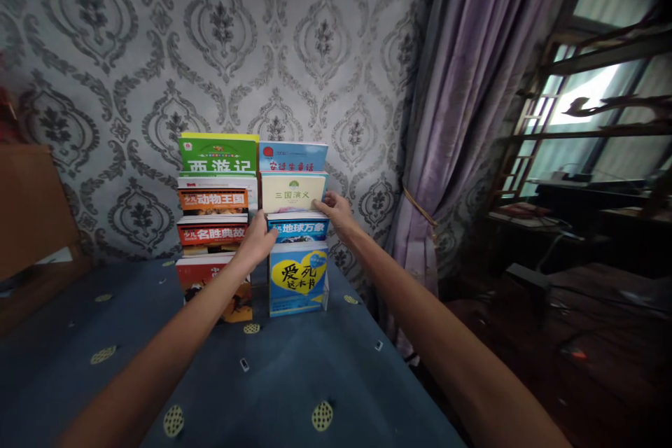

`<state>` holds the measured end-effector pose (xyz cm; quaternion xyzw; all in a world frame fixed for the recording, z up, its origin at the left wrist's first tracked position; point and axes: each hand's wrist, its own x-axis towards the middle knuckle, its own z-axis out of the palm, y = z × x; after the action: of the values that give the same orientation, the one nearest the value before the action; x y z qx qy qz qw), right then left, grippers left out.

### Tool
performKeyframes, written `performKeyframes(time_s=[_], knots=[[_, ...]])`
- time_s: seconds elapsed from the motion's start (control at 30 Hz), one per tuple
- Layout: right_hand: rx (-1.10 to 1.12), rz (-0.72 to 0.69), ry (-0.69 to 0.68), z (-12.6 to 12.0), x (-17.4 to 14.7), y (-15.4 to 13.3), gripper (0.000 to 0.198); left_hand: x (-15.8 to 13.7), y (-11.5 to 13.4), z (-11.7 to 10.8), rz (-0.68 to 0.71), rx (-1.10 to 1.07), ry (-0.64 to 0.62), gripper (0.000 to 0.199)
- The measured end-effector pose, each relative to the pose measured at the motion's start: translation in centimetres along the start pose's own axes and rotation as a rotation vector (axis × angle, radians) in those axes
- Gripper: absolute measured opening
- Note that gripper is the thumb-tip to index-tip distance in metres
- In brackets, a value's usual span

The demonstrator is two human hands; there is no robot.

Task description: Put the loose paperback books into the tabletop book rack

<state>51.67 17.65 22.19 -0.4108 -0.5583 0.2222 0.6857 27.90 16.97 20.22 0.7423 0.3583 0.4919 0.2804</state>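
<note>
Two columns of books stand in tiers, one behind another, on the dark blue tablecloth. My right hand (337,214) is closed at the right edge of a cream book (292,192), with its thumb on the lower right of the cover. My left hand (257,239) is closed at the left side of the same column. Its thumb lies over the left edge of a blue book (302,229), and its other fingers are hidden. Behind the cream book rises a light blue book (294,154); at the front stands a blue book with a yellow heart (297,278) in a clear rack (325,292).
The left column has a green book (218,154), an orange-banded book (213,201), a red-banded book (210,234) and a red book (197,276) partly behind my left forearm. Patterned wallpaper backs the table (283,371). To the right hang a purple curtain (451,98) and wooden shelves (603,133).
</note>
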Motion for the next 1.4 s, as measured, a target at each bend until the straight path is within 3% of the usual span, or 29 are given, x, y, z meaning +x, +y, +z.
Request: performKeyframes(time_s=[0.4, 0.97, 1.4], knots=[[-0.033, -0.024, -0.008, -0.2, -0.1, -0.1, 0.051, 0.0, -0.4, 0.4, -0.004, 0.018, 0.028, 0.051], [-0.126, -0.214, 0.192, -0.5, 2.2, -1.9, 0.025, 0.0, -0.1, 0.2, -0.003, 0.014, 0.004, 0.049], [-0.107, -0.038, 0.044, -1.1, 2.7, -1.3, 0.028, 0.0, 0.3, 0.0, -0.014, 0.025, -0.005, 0.049]])
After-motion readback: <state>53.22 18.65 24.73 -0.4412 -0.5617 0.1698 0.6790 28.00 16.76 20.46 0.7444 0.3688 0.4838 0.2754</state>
